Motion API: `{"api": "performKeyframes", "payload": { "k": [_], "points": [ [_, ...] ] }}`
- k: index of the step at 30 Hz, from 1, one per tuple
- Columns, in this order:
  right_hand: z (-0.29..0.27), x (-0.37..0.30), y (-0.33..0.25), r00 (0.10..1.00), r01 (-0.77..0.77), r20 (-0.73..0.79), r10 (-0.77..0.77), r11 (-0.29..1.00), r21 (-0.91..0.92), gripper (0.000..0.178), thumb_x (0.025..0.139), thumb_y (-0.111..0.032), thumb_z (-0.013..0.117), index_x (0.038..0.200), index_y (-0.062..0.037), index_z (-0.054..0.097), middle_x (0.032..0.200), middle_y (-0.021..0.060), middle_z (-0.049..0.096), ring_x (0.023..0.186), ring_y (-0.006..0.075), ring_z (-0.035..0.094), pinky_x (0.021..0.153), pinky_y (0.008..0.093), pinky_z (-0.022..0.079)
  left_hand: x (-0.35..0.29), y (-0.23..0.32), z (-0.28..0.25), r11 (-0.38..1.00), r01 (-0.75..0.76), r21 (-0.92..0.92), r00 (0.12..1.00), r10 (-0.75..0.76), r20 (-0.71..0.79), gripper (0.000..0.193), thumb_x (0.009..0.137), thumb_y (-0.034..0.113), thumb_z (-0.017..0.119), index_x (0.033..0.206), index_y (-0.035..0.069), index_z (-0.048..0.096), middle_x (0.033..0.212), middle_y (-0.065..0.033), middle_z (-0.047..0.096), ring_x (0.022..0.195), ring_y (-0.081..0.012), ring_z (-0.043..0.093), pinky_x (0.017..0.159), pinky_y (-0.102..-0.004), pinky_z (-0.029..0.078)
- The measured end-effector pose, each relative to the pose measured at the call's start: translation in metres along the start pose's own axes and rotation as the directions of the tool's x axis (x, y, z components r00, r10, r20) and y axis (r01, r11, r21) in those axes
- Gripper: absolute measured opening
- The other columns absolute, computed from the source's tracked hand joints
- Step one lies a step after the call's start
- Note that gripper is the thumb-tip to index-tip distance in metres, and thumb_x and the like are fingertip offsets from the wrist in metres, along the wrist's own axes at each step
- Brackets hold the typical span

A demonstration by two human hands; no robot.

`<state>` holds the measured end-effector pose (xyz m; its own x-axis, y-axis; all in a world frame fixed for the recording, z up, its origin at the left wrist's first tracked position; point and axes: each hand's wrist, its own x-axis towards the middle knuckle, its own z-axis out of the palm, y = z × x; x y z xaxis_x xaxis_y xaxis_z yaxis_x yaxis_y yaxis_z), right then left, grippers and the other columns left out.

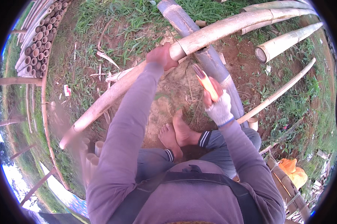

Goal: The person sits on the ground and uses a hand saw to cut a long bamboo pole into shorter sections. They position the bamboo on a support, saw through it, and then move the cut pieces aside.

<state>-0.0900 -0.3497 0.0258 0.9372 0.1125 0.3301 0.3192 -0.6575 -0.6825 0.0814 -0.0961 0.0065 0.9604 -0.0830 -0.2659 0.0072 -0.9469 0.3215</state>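
A long pale bamboo pole [220, 31] lies slantwise in front of me, across a thick greyish bamboo log [209, 61]. My left hand [162, 57] is wrapped round the pole, just left of a ringed joint or edge. In a white glove with bare fingers, my right hand [215, 96] is closed on a hand tool [205, 81] with an orange-yellow grip. The tool's dark end points up and left, just below the pole and apart from it; motion blurs its exact kind.
Cut bamboo lengths [37, 52] are stacked at the far left. A thick bamboo piece [284, 43] and a thin pole [280, 91] lie at right. Short upright bamboo pieces [92, 158] stand by my left elbow. My bare feet [176, 130] are below the pole. An orange bag [293, 172] lies at lower right.
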Motion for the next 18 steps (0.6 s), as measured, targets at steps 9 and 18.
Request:
{"api": "performKeyframes", "payload": {
  "k": [9,18],
  "points": [
    [-0.073,-0.11,-0.013,0.992,0.0,0.124,-0.012,0.995,0.095,0.061,0.101,-0.025,0.065,0.151,0.0066,0.049,0.137,0.0275,0.069,0.118,0.0404,0.074,0.1,0.0467,0.06,-0.006,-0.013,0.003,0.999,0.041,0.01,0.999,-0.04,-0.006,0.085,0.067,0.05,0.089,0.139,0.014,0.063,0.127,-0.0173,0.076,0.119,-0.0385,0.072,0.102,-0.0494,0.056],
    [0.03,0.048,-0.019,0.997,-0.079,-0.017,0.08,0.996,0.034,0.048,0.101,-0.021,0.074,0.145,-0.0038,0.062,0.119,0.0248,0.075,0.1,0.0452,0.074,0.084,0.0481,0.06,-0.003,0.007,-0.005,0.999,0.012,0.047,0.999,-0.01,-0.04,0.073,0.068,0.048,0.09,0.126,0.012,0.064,0.12,-0.0177,0.077,0.112,-0.04,0.075,0.097,-0.0512,0.059]
  ]
}}
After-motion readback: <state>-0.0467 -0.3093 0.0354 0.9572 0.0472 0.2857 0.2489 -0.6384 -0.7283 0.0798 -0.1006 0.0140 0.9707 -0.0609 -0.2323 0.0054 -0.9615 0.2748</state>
